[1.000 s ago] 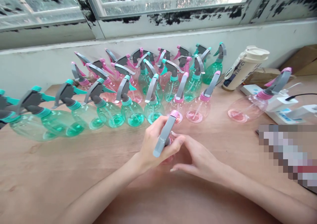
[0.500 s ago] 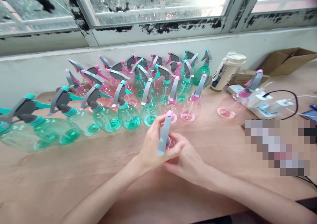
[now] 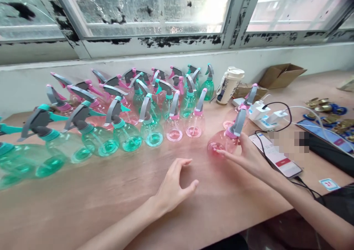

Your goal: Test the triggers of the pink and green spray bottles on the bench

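Observation:
My right hand (image 3: 249, 154) is closed round the body of a pink spray bottle (image 3: 221, 141), which has a grey and pink trigger head. This bottle stands or hovers at the table; whether its base touches, I cannot tell. Behind it, partly hidden, is another pink spray bottle (image 3: 229, 117). My left hand (image 3: 177, 185) holds nothing, its thumb and fingers apart in a curve above the wooden table (image 3: 132, 202). Beyond it, a pink spray bottle (image 3: 174, 126) and a clear green spray bottle (image 3: 151, 132) stand upright, among rows of several more green and pink ones.
A white lidded cup (image 3: 229, 84) stands by the wall, beside an open cardboard box (image 3: 280, 76). To the right lie a white power strip (image 3: 265, 121) with chargers and cables, a phone (image 3: 276, 156), and gold and blue pieces (image 3: 326, 113).
My right hand has carried the pink spray bottle to the right. My left hand has let go of it and opened. The view has turned to the right.

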Demonstrator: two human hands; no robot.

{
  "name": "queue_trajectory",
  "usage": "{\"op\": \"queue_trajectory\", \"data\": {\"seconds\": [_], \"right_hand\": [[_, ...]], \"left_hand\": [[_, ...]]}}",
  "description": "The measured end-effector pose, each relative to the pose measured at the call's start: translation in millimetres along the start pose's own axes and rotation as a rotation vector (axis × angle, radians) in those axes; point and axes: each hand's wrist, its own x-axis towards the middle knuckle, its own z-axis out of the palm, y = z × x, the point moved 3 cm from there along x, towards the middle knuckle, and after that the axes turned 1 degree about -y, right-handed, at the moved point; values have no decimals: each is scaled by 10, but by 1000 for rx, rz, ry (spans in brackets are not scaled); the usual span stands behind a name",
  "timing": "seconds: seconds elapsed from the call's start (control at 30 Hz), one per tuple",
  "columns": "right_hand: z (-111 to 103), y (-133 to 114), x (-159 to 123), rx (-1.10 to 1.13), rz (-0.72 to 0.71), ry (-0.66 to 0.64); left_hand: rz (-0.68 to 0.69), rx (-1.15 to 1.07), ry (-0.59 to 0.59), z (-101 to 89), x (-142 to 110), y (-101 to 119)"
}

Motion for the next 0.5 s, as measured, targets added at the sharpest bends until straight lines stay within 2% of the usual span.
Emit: {"op": "queue_trajectory", "data": {"seconds": [0.17,0.33,0.5], "right_hand": [[4,238,368,29,76,-3],[32,189,621,-18,-11,-14],[48,130,747,-190,-27,36]], "left_hand": [[-8,25,58,1,15,-1],[-55,12,100,-23,32,11],[-83,9,105,-23,41,-9]]}}
